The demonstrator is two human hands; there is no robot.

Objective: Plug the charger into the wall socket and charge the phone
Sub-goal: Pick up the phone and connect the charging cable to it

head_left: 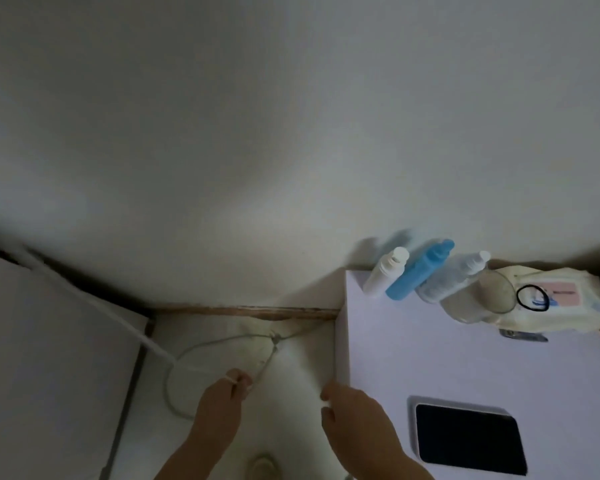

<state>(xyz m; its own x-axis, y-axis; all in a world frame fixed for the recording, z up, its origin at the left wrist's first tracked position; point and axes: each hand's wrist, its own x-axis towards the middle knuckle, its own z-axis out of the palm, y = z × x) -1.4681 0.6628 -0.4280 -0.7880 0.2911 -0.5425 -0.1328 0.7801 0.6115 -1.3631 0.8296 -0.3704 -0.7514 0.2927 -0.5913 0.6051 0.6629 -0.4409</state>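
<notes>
Down beside the white cabinet tabletop [430, 358], the left hand [219, 407] pinches the thin white charger cable [201, 344] between fingertips, the cord looping off to the left of the cabinet and back across the pale floor [291, 368]. At the tabletop's near left corner the right hand [354, 414] is curled; I cannot tell whether it grips anything. Just right of that hand, on the tabletop, lies the dark-screened phone with white rim [468, 438], apart from both hands.
</notes>
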